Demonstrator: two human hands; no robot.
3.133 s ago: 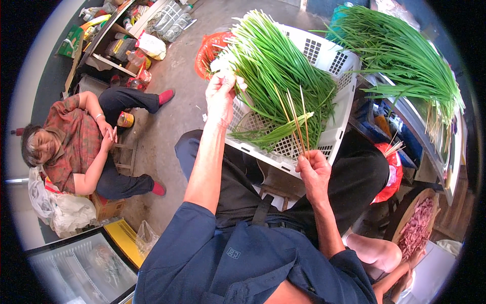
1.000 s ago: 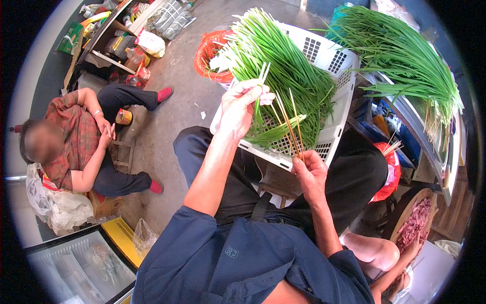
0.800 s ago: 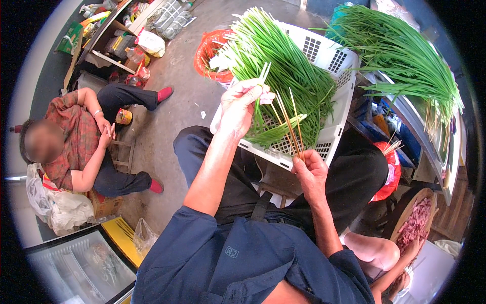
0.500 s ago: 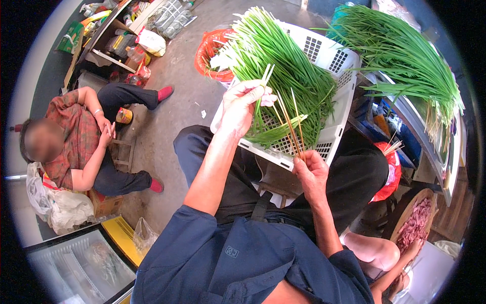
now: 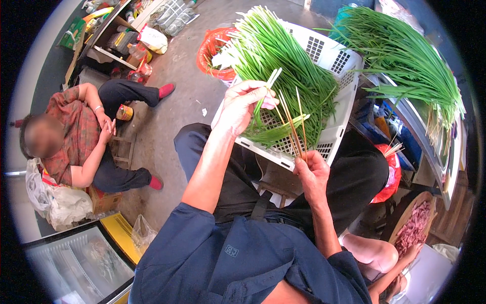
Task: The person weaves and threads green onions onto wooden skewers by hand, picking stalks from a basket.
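My left hand (image 5: pixel 240 105) pinches a small bunch of green chives (image 5: pixel 274 77), pale ends up and green leaves hanging toward my right. In my right hand (image 5: pixel 315 176) are several thin bamboo skewers (image 5: pixel 299 133), gripped near their lower ends and fanned out, tips upward. The skewers' upper parts stand close to the chives; whether any touches them I cannot tell. In front of me a white plastic basket (image 5: pixel 277 158) holds a large heap of loose chives (image 5: pixel 298 76). Both hands are over its near side.
At the right, chives on skewers (image 5: pixel 405 66) lie piled on a tray (image 5: pixel 445 188). A red bag with sticks (image 5: pixel 389 175) stands below it. A round basket of meat pieces (image 5: pixel 414 223) is near another person's hand. A person (image 5: pixel 81 137) sits at the left. Beyond is a red-lined bin (image 5: pixel 205 53).
The chives in my left hand have turned slightly, and the skewers in my right hand have shifted a little in their spread. Both hands keep their grip.
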